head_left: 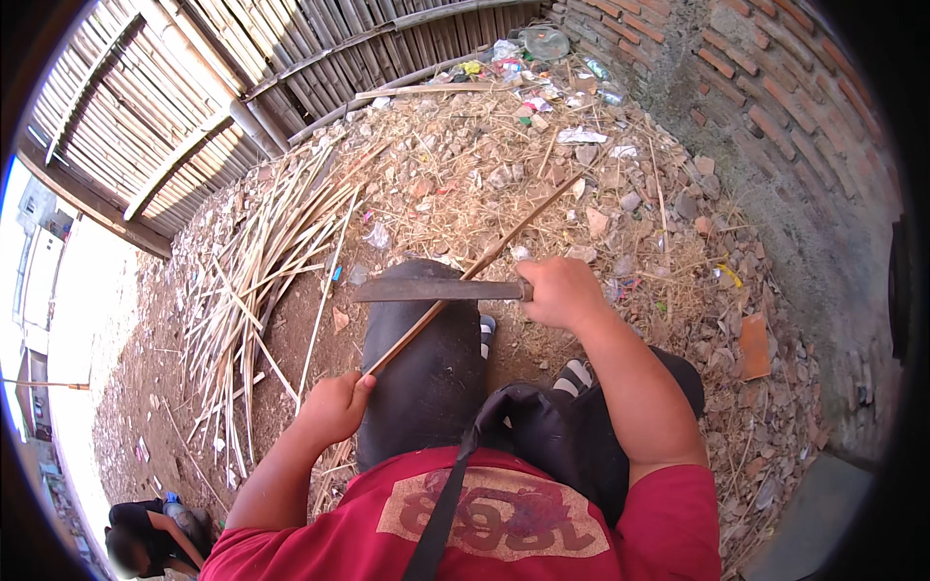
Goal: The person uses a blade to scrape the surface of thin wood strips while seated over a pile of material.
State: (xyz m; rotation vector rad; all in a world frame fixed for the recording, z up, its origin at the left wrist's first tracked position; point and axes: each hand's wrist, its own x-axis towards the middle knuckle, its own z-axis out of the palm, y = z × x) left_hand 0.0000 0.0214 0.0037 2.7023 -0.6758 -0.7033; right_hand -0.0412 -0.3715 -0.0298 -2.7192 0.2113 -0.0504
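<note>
Yard of rubble and dry straw (441, 165); bamboo fence (387, 53) at upper left, brick wall (765, 126) at upper right. Plastic litter (542, 68), top centre; heap of pale slats (262, 276), left of centre; second person (160, 533), lower left corner. Bamboo strip (410, 338), frame centre, over the black-trousered knee (426, 378): long axis diagonal, far end pointing upper right. Machete (426, 290), axis near level, tip leftward, crossing and partly hiding the strip; contact cannot be told. Left hand (337, 407): fingers closed round the strip's lower end. Right hand (564, 292): fingers clenched on the machete's handle.
</note>
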